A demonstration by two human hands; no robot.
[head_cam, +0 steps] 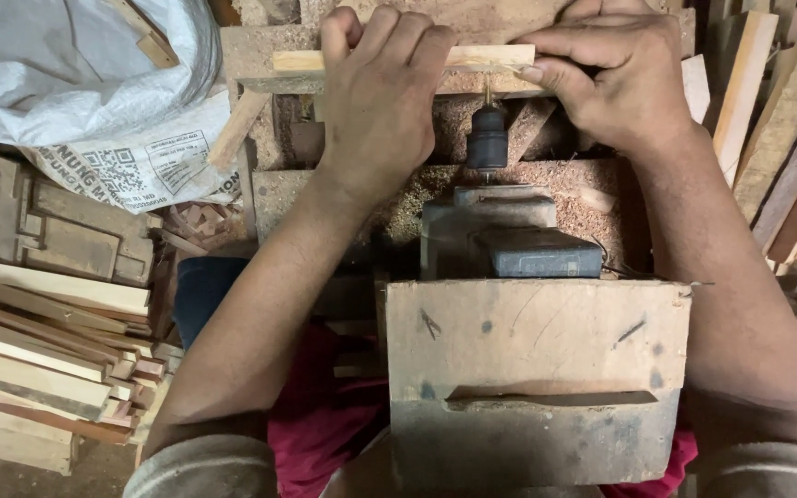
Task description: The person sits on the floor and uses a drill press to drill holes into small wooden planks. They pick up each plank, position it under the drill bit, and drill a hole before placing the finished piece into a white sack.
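Both my hands press a thin pale wooden strip [486, 58] flat on a sawdust-covered bench. My left hand [375, 97] grips the strip's left half with the fingers curled over it. At the strip's right end, my right hand [615, 78] pinches it with thumb and fingers. A horizontal drill chuck [487, 136] with a thin bit points at the strip's near edge, between my hands. The chuck sticks out of a grey motor block [509, 238] mounted behind a worn wooden box [537, 369].
A stack of pale wooden strips [34, 360] lies at the left. Behind it sits a white woven sack [76, 83]. Long wooden boards [786, 120] lean at the right. Sawdust [546, 184] covers the bench around the drill. Red cloth [325, 415] shows below.
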